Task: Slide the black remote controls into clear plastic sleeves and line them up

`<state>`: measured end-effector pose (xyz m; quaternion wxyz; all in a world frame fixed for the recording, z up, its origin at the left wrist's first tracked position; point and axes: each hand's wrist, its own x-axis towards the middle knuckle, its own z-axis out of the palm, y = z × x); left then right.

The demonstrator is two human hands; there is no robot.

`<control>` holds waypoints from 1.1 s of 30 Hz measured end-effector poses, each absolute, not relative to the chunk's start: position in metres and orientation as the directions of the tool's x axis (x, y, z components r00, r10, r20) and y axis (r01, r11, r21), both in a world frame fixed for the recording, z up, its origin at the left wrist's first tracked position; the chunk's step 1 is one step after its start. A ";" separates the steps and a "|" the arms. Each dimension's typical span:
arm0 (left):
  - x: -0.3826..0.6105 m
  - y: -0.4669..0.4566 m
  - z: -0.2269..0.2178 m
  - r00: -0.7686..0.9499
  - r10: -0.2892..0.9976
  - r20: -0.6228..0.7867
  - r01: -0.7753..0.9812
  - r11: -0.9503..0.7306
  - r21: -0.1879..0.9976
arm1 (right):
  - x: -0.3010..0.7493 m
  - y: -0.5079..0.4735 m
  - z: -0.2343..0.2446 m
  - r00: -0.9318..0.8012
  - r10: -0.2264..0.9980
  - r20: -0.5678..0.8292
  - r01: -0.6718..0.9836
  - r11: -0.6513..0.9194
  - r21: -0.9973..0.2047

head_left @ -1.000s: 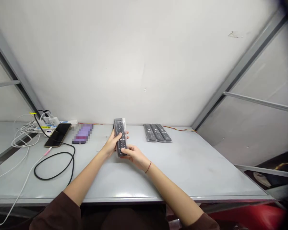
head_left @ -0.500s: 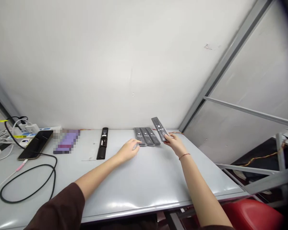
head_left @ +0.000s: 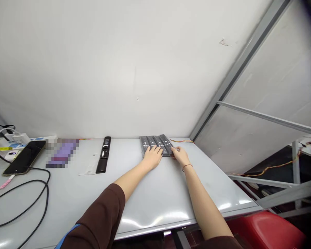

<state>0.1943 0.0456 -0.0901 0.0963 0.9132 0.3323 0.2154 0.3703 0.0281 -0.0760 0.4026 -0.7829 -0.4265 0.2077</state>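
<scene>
Several dark grey remote controls [head_left: 155, 144] in clear plastic sleeves lie side by side at the far edge of the table. My left hand [head_left: 152, 157] rests flat with its fingers spread over their near ends. My right hand [head_left: 180, 155] touches the right end of the row with its fingertips, holding nothing. To the left, a black remote control [head_left: 103, 159] lies apart without a sleeve, and a clear plastic sleeve [head_left: 87, 169] lies flat next to it.
A grey table [head_left: 155, 204] runs against a white wall [head_left: 119, 69]. At its left are a black smartphone [head_left: 24, 157], a pixelated purple item [head_left: 62, 154], black and white cables [head_left: 23, 193] and a power strip [head_left: 15, 140]. A red seat [head_left: 266, 230] shows below the right edge.
The remote held in my right hand now lies in the row. My left hand has moved from beside the row onto it. The view has turned slightly right.
</scene>
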 end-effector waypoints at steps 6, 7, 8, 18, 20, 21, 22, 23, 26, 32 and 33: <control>0.194 0.047 -0.089 0.692 0.642 0.330 0.556 -0.766 0.323 | 0.364 0.029 -0.076 0.520 0.839 0.160 0.710 -0.320 -0.628; 0.193 0.046 -0.089 0.691 0.640 0.337 0.546 -0.767 0.336 | 0.364 0.028 -0.077 0.514 0.840 0.174 0.730 -0.322 -0.603; 0.192 0.045 -0.088 0.694 0.633 0.343 0.535 -0.772 0.342 | 0.363 0.027 -0.078 0.511 0.838 0.190 0.747 -0.324 -0.580; 0.081 0.020 -0.052 0.641 0.576 0.506 0.385 -0.813 0.438 | 0.326 0.008 -0.064 0.477 0.763 0.437 0.841 -0.251 -0.479; 0.042 0.027 -0.044 0.532 0.690 0.491 0.490 -0.723 0.486 | 0.299 0.006 -0.057 0.322 0.831 0.454 0.891 -0.104 -0.442; 0.024 0.032 -0.041 0.447 0.761 0.470 0.567 -0.648 0.509 | 0.283 0.005 -0.054 0.173 0.878 0.447 0.909 0.032 -0.415; 0.006 0.037 -0.039 0.355 0.829 0.432 0.653 -0.551 0.520 | 0.264 0.003 -0.052 -0.007 0.910 0.415 0.898 0.188 -0.398; -0.010 0.042 -0.039 0.279 0.878 0.389 0.714 -0.461 0.528 | 0.245 0.001 -0.050 -0.198 0.912 0.360 0.853 0.341 -0.395; -0.042 0.049 -0.042 0.156 0.924 0.348 0.766 -0.336 0.549 | 0.187 -0.004 -0.049 -0.457 0.841 0.290 0.737 0.541 -0.406; -0.050 0.044 -0.051 0.101 0.968 0.230 0.903 -0.186 0.387 | 0.111 0.003 -0.058 -0.619 0.732 0.285 0.676 0.681 -0.280; -0.050 0.043 -0.051 0.097 0.973 0.212 0.920 -0.168 0.355 | 0.105 0.006 -0.059 -0.611 0.736 0.292 0.695 0.675 -0.246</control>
